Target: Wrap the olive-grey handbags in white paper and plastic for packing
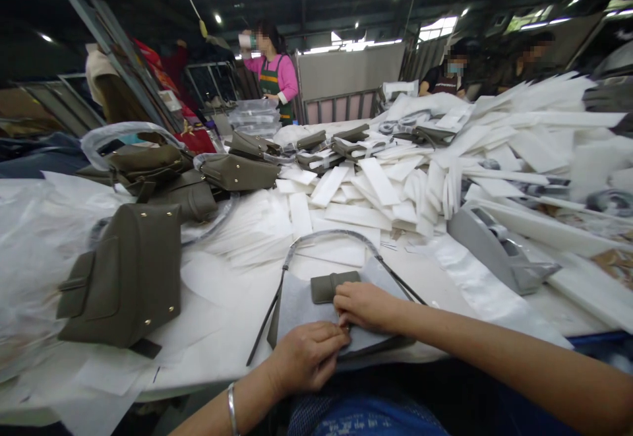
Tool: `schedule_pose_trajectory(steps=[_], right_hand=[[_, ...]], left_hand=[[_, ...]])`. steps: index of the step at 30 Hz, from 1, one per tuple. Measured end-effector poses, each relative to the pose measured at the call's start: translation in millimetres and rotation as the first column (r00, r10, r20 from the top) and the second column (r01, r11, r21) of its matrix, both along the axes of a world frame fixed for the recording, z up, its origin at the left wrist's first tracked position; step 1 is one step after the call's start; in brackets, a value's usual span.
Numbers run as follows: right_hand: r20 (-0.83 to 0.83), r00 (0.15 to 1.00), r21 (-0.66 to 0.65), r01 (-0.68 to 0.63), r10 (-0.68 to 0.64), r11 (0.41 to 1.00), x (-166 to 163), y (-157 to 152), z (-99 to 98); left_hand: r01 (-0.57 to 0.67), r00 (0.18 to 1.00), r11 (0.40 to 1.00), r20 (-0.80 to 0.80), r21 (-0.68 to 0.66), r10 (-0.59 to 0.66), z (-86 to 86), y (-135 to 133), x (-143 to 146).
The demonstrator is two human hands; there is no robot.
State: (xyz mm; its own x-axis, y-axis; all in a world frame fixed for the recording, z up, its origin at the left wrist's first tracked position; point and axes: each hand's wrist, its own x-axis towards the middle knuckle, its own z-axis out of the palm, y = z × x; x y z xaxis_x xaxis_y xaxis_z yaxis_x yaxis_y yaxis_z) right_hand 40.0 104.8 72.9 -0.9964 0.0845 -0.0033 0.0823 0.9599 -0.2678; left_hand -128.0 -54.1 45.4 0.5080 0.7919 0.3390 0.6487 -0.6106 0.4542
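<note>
R hand (368, 305) and L hand (312, 355) meet over a handbag (322, 296), fingers curled in, tips close together. Bag lies on the tbl. (232, 311) directly under both hands. I see an olive flap (331, 281), approx. rectangular w/ a raised band across it, at the R fingertips; a pale sheet (299, 311) covers most of the front, olive body showing at the edge just beyond L hand. Handle (336, 233) arches up past both hands, wrapped in clear film, w/ a dark strap running down either side. Hidden from me: the bit of bag under the fingers, plus part of its near edge, behind L hand. Both forearms get cut off at the edge of view. R hand's narrow, touching the flap's near corner; L hand's narrow too, fingertips on the bag; can't tell what, if anything, is pinched btwn.
</note>
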Motion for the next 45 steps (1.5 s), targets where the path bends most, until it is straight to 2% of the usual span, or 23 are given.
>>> schedule_pose_trajectory(steps=[2,4,6,9,11,13,15,17,19,20,21,23,25,26,28,30,33,38,42,45], right_hand=[[-0.071,0.991,-0.098,0.107,-0.114,0.989,-0.3,20.4,13.4],[-0.184,0.923,-0.140,0.316,-0.339,0.938,-0.2,56.4,30.0],[-0.284,0.789,-0.110,0.538,-0.545,0.836,1.1,102.0,45.6],[-0.307,0.567,-0.104,0.778,-0.764,0.619,4.6,167.9,56.1],[-0.252,0.438,-0.103,0.874,-0.863,0.474,7.0,199.9,52.8],[-0.177,0.354,-0.090,0.923,-0.918,0.373,9.4,220.7,46.1],[-0.125,0.315,-0.069,0.943,-0.941,0.325,12.0,232.9,41.7],[-0.114,0.306,-0.052,0.948,-0.945,0.313,14.7,238.3,42.8],[-0.134,0.317,-0.040,0.945,-0.939,0.325,17.1,234.7,48.9],[-0.155,0.343,-0.034,0.935,-0.926,0.352,18.2,227.9,52.9],[-0.191,0.396,-0.029,0.912,-0.898,0.409,19.4,216.9,57.0],[-0.279,0.581,-0.013,0.794,-0.765,0.608,22.3,181.5,64.1],[-0.341,0.784,0.001,0.553,-0.519,0.833,27.2,131.8,67.6],[-0.320,0.856,-0.005,0.428,-0.407,0.904,30.6,104.5,67.5],[-0.261,0.942,-0.014,0.213,-0.210,0.977,39.5,53.1,62.9],[-0.195,0.976,-0.026,0.098,-0.101,0.995,50.1,14.8,52.9],[-0.135,0.986,-0.031,0.093,-0.096,0.995,64.6,-10.5,32.6],[-0.047,0.995,-0.010,0.092,-0.093,0.996,75.1,-9.3,7.6],[-0.015,0.999,0.011,0.050,-0.050,0.999,77.5,-10.2,-0.5],[-0.010,1.000,0.006,0.027,-0.027,1.000,79.5,-12.5,-3.4]], left_hand=[[-0.001,1.000,1.000,-0.002,0.009,0.001,-1.9,-0.3,-0.2],[-0.006,1.000,0.999,0.000,0.037,0.006,-4.0,-0.5,-0.9],[-0.007,1.000,0.998,-0.005,0.059,0.007,-5.2,-0.7,-1.7],[-0.003,1.000,0.998,-0.009,0.070,0.004,-4.8,-0.9,-2.5],[0.002,1.000,0.997,-0.001,0.079,-0.002,-4.1,-0.8,-2.8],[0.005,1.000,0.996,0.010,0.085,-0.005,-4.1,-0.3,-3.3],[0.005,1.000,0.997,0.012,0.080,-0.006,-4.3,0.3,-3.9],[0.005,1.000,0.997,0.010,0.073,-0.006,-4.2,0.5,-4.4],[0.006,1.000,0.998,0.006,0.068,-0.006,-3.6,0.5,-4.7],[0.006,1.000,0.998,0.006,0.065,-0.006,-3.2,0.5,-4.6],[0.005,1.000,0.998,0.007,0.060,-0.005,-2.8,0.5,-4.5],[0.002,1.000,0.999,0.008,0.047,-0.002,-2.4,0.6,-4.2],[-0.002,1.000,0.999,0.010,0.032,0.001,-2.6,0.4,-4.2],[-0.003,1.000,1.000,0.009,0.027,0.003,-2.8,0.1,-4.4],[-0.011,1.000,1.000,0.004,0.010,0.011,-3.5,-1.6,-5.0],[-0.029,1.000,1.000,-0.009,-0.004,0.029,-4.6,-4.3,-5.3],[-0.078,0.995,0.997,-0.057,0.002,0.078,-6.6,-8.7,-5.0],[-0.159,0.976,0.986,-0.145,0.048,0.164,-6.9,-11.9,-3.8],[-0.185,0.960,0.980,-0.198,0.074,0.196,-3.5,-18.6,0.4],[-0.182,0.969,0.978,-0.149,0.103,0.197,4.9,-30.7,9.1]])
